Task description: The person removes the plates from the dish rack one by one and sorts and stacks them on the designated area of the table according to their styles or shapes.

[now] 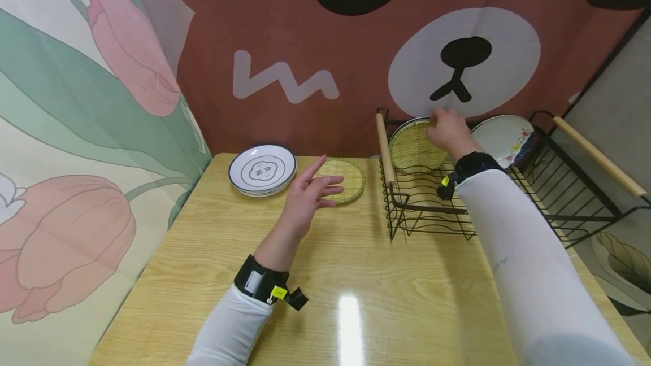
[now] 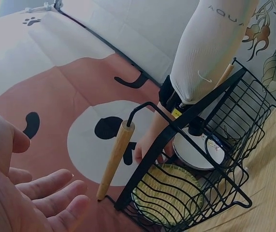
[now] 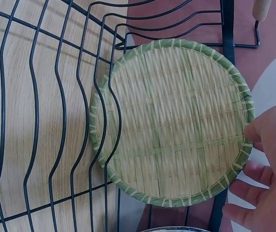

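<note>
At the back of a black wire dish rack point(image 1: 432, 208), my right hand point(image 1: 450, 130) pinches the edge of a round woven bamboo mat point(image 3: 171, 121). The mat has a green bound rim and stands upright between the rack's wires. Behind it, a sliver of a dark-rimmed plate shows in the head view. My left hand point(image 1: 306, 196), palm turned toward the rack with fingers spread and bent a little, holds nothing. It hovers in front of a second round woven mat point(image 1: 352, 182) lying on the table, hiding part of it.
A stack of white plates with blue rims point(image 1: 261, 169) lies at the table's back left. A white plate with a floral edge point(image 1: 500, 134) leans in the rack, right of the mat. Wooden handles point(image 1: 385, 148) top the rack's sides. A printed cloth point(image 1: 285, 27) hangs behind.
</note>
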Available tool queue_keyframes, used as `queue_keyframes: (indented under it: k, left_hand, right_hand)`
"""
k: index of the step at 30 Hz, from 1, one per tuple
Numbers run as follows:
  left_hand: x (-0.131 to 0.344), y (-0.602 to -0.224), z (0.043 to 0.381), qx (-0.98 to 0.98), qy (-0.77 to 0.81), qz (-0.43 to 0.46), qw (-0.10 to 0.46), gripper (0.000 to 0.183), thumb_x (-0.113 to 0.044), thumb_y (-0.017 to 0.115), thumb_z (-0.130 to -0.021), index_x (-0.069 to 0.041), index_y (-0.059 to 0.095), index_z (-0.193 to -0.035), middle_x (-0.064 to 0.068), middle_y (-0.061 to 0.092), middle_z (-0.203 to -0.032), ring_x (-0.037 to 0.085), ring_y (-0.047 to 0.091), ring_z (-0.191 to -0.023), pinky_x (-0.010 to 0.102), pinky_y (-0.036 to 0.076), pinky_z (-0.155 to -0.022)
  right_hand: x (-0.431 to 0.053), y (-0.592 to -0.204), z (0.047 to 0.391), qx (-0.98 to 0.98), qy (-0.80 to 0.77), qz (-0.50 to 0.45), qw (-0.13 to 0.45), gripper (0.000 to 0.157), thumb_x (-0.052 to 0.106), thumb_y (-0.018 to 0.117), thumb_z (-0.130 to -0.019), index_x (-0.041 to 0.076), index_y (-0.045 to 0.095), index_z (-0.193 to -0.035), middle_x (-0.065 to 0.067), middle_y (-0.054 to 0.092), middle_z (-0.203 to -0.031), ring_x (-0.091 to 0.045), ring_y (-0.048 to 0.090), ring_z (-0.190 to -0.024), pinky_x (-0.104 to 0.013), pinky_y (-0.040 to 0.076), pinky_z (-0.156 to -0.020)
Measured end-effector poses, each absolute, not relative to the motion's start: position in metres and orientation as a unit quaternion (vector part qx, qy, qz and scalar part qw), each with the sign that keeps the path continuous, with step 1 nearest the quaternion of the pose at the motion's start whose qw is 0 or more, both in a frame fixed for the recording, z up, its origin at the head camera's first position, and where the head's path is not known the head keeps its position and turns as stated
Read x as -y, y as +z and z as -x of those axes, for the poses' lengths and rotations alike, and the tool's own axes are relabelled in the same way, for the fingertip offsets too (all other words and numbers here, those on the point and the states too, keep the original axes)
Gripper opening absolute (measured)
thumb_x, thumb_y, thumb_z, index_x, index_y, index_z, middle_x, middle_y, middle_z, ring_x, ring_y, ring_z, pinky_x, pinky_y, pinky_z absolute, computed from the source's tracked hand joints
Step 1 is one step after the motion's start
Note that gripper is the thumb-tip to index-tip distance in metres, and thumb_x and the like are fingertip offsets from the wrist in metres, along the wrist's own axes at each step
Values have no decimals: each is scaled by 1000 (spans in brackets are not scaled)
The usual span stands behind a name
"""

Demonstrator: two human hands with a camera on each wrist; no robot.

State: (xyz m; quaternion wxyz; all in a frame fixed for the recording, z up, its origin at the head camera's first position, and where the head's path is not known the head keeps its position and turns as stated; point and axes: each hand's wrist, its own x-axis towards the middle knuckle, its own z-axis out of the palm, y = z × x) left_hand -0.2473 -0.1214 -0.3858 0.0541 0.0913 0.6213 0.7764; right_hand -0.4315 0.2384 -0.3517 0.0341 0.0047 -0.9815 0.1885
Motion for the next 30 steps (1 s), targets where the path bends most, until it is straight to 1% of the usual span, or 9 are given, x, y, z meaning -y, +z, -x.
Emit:
queue_keyframes:
  k: [6,9,11,15,18,21,27,30]
  left_hand:
    - [122,-382,246,-627,772,-92,55,53,-23,50,-105,-30,43,-156,25,66,-135,32,72,-116,35,60,-81]
    - [122,-381,245,-628,771,-93,55,53,-23,50,-104,-29,43,-156,24,66,-135,33,71,-116,36,60,-82]
    - [122,-381,246,-627,771,-93,56,53,-22,50,-105,-29,42,-157,24,66,-135,32,72,-116,36,60,-82]
    - [122,-382,245,-626,772,-92,59,53,-21,50,-105,-29,42,-157,24,67,-135,32,72,-116,34,60,-80]
    - [122,-383,245,-625,773,-93,62,53,-20,49,-106,-29,42,-157,24,67,-135,33,71,-117,32,60,-80]
    - [122,-383,244,-625,773,-92,62,53,-21,50,-105,-30,42,-157,24,66,-136,34,70,-119,32,60,-80]
    - [124,-382,245,-629,770,-94,60,53,-20,49,-105,-29,42,-157,24,67,-135,32,71,-118,32,60,-80]
    - [124,-383,246,-628,770,-94,59,54,-20,49,-105,-29,41,-157,24,66,-135,34,70,-119,34,60,-81]
  right_hand:
    - [-243,-349,431,982,187,-2,24,49,20,43,-101,-3,43,-144,-33,39,-147,-49,42,-131,-68,37,-109]
    - [-245,-348,432,983,181,-10,15,50,20,42,-102,-3,42,-147,-33,41,-148,-50,42,-132,-69,38,-109]
    - [-245,-348,432,984,179,-13,1,53,21,40,-103,-2,40,-151,-33,42,-150,-51,42,-135,-69,37,-110]
    - [-245,-347,430,982,185,-4,-46,58,22,35,-105,1,31,-159,-31,36,-159,-52,36,-144,-69,33,-115]
    - [-244,-347,428,979,190,4,-71,59,19,34,-105,1,26,-161,-30,29,-164,-52,30,-148,-68,29,-119]
    - [-243,-346,426,980,187,2,-70,59,14,35,-103,0,28,-160,-30,30,-163,-52,29,-149,-68,28,-119]
    - [-245,-345,427,987,154,-33,-42,56,8,35,-99,-5,40,-154,-33,39,-156,-52,35,-145,-65,31,-119]
    - [-249,-345,425,988,147,-47,-30,55,5,37,-97,-7,45,-150,-34,43,-153,-52,37,-144,-64,32,-118]
